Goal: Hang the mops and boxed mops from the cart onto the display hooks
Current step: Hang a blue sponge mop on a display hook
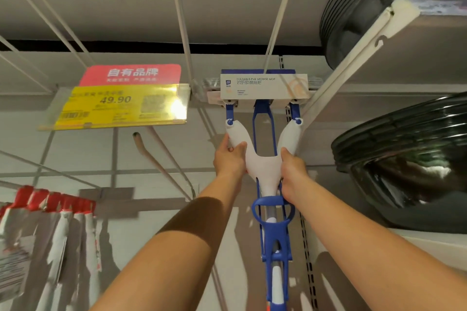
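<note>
Two bare forearms are reaching upward. The left hand (231, 158) and right hand (293, 171) are each gripping, fingers curled, one side of the white fork of a sponge mop (263, 166), its labelled head sitting high against a white display hook (275, 33), beside a yellow price tag (121, 106).

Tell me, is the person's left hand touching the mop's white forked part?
Touching. The head view shows the left hand gripping the mop's white fork, thumb curled over its left branch.
</note>
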The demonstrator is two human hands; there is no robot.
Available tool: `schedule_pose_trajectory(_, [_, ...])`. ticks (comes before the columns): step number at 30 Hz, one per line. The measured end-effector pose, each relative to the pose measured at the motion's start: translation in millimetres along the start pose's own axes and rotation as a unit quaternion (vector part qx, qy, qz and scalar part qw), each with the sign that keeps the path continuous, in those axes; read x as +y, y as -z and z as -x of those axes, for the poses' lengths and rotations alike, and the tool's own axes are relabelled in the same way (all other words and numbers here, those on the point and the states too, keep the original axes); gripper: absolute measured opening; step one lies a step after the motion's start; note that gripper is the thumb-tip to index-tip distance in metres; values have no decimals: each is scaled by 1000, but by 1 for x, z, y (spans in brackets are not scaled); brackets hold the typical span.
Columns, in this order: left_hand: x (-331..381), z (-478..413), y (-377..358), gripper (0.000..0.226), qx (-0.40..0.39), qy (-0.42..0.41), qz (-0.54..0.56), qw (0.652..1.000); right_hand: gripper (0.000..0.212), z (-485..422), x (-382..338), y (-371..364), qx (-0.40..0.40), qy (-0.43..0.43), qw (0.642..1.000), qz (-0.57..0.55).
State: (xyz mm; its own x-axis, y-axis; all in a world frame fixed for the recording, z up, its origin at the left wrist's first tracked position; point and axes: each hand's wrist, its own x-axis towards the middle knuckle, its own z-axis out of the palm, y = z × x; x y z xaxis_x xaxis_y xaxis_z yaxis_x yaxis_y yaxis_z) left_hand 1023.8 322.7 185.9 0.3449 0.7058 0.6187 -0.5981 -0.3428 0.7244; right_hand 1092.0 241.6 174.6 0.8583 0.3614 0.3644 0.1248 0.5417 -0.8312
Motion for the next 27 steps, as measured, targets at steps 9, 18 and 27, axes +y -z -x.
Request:
schedule_pose_trajectory(9, [-31,-22,-6,51,-19,32,6,999,33,-40,22,1,10,19,999,25])
schedule_pose_trajectory(18, [-49,-36,-2,48,-6,75,7,997,36,-51,25,-3,8,-18,999,32])
schedule_pose_trajectory(27, [-27,6,21,51,-92,50,-214,971,31,-17,27,3,8,-11,980,198])
